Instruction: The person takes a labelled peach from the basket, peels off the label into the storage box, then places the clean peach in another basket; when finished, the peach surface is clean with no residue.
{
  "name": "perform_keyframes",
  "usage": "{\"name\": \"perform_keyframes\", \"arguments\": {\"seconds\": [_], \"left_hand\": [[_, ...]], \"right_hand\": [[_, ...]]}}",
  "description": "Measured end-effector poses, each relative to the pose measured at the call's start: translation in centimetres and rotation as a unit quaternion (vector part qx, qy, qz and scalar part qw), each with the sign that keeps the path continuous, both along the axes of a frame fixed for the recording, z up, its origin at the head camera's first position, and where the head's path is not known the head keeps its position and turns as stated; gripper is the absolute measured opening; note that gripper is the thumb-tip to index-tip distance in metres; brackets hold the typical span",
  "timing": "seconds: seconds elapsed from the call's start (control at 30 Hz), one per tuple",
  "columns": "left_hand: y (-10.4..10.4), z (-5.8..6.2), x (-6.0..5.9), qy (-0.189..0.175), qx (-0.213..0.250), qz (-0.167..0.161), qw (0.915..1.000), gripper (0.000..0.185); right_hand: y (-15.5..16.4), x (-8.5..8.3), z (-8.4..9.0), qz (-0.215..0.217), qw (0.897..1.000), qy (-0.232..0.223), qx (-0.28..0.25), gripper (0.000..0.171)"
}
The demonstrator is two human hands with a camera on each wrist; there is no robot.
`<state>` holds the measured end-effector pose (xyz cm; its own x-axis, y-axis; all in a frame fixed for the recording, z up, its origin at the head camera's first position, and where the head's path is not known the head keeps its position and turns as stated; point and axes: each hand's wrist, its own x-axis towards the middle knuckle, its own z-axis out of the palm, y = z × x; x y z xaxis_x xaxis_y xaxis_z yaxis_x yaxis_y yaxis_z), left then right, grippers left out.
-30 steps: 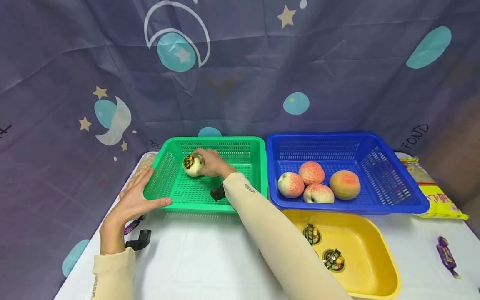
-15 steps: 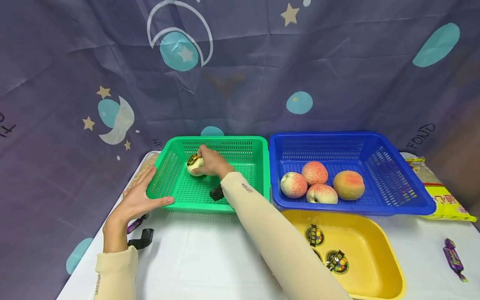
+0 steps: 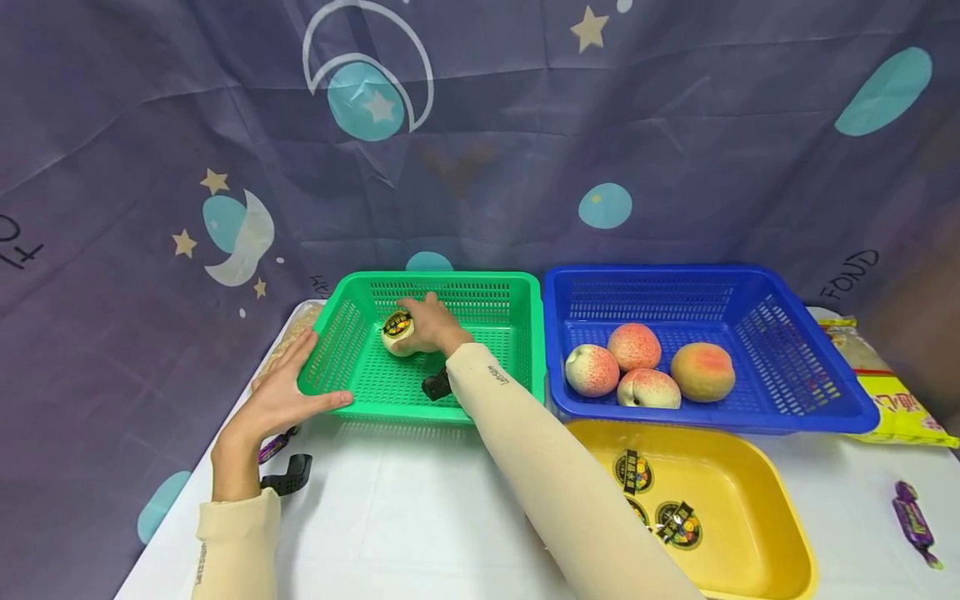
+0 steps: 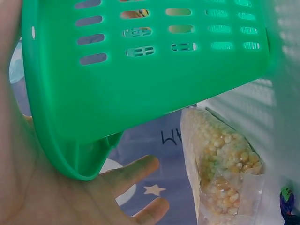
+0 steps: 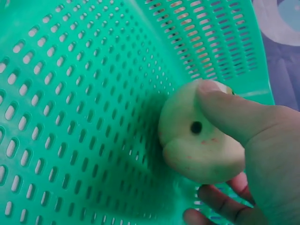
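Observation:
My right hand is inside the green basket, holding a pale peach low over the mesh floor. In the right wrist view the thumb lies on the peach, beside a small dark hole, and the curled fingers are on its other side. A round black-and-gold sticker on the peach faces up in the head view. My left hand is spread at the basket's front left corner, with straight fingers along the left side and the thumb by the front rim.
A blue basket at right holds several peaches. In front is a yellow tray with stickers. Around lie a yellow packet, purple candies, a kernel-filled bag and a patterned backdrop.
The peach has turned in my right hand: its sticker tipped away, then came back into fuller view. The right fingers have spread a little. My left hand stays at the basket corner.

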<state>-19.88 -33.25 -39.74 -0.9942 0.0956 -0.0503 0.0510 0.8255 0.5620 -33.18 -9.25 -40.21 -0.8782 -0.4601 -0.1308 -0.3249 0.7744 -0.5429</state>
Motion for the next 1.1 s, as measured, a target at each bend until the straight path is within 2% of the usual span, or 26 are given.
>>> {"name": "perform_keyframes", "arguments": {"seconds": [0.13, 0.37, 0.63, 0.87, 1.1], "left_hand": [[0.0, 0.0, 0.0, 0.003, -0.002, 0.000, 1.0000, 0.122], [0.1, 0.0, -0.1, 0.001, -0.003, 0.000, 1.0000, 0.122], [0.1, 0.0, -0.1, -0.001, 0.000, 0.000, 1.0000, 0.122], [0.0, 0.0, -0.1, -0.011, 0.003, 0.001, 0.9999, 0.122], [0.0, 0.1, -0.1, -0.014, -0.004, 0.002, 0.9999, 0.122]], "right_hand": [[0.3, 0.2, 0.1, 0.020, 1.000, -0.014, 0.006, 0.077], [0.6, -0.1, -0.1, 0.059, 0.998, -0.020, -0.024, 0.078], [0.6, -0.4, 0.1, 0.051, 0.998, -0.037, -0.031, 0.077], [0.7, -0.3, 1.4, 0.063, 0.997, -0.009, -0.046, 0.074], [1.3, -0.1, 3.6, 0.084, 0.995, 0.010, -0.058, 0.069]]}}
